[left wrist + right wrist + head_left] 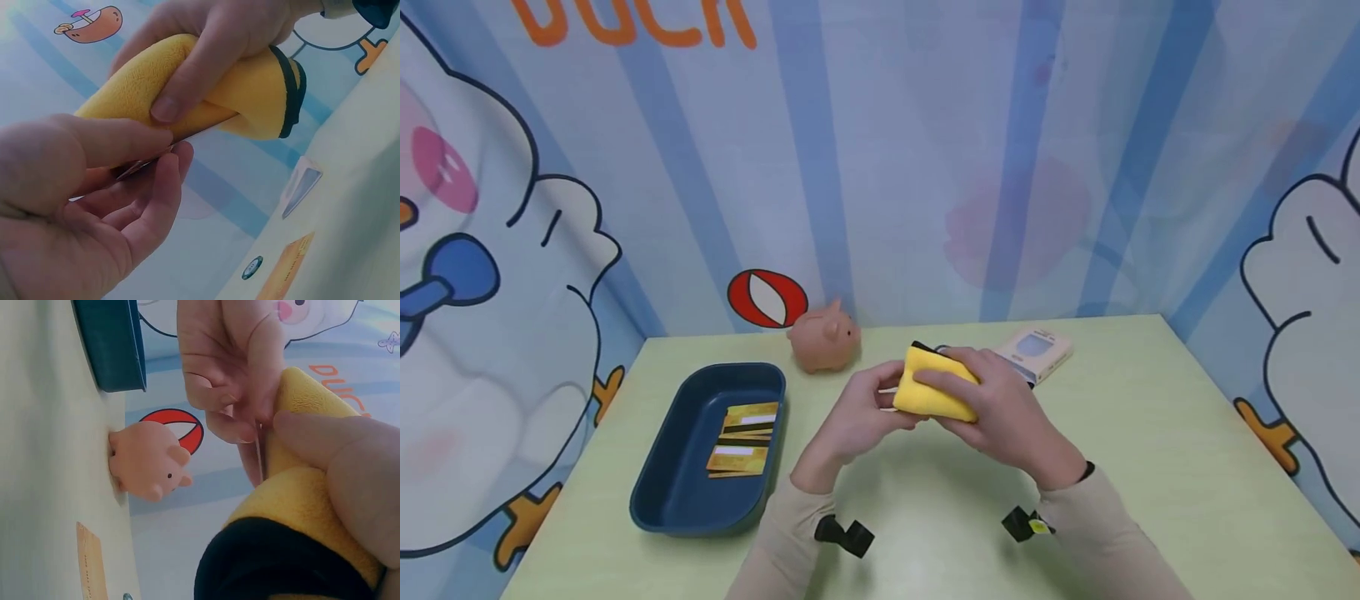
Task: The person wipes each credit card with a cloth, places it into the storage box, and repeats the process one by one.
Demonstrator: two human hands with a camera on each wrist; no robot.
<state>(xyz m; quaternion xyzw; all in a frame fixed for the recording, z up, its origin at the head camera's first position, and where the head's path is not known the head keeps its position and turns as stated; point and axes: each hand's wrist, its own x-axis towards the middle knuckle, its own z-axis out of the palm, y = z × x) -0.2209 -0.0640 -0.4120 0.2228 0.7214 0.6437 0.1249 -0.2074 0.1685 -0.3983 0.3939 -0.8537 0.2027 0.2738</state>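
In the head view both hands meet above the table around a folded yellow cloth (936, 385) with black edging. My left hand (865, 408) pinches a thin card (203, 132) between thumb and fingers; only its edge shows, so its face cannot be told. The right hand (1000, 404) grips the cloth and presses it against that card, thumb on the near side. In the right wrist view the card's pale edge (260, 456) stands between the left fingers and the cloth.
A dark blue tray (651, 467) on the left holds several gold cards (741, 442). Behind it stand a pink piggy bank (823, 340) and, further right, a pale box (1043, 352). Another gold card (287, 269) and a small round token (252, 267) lie on the table.
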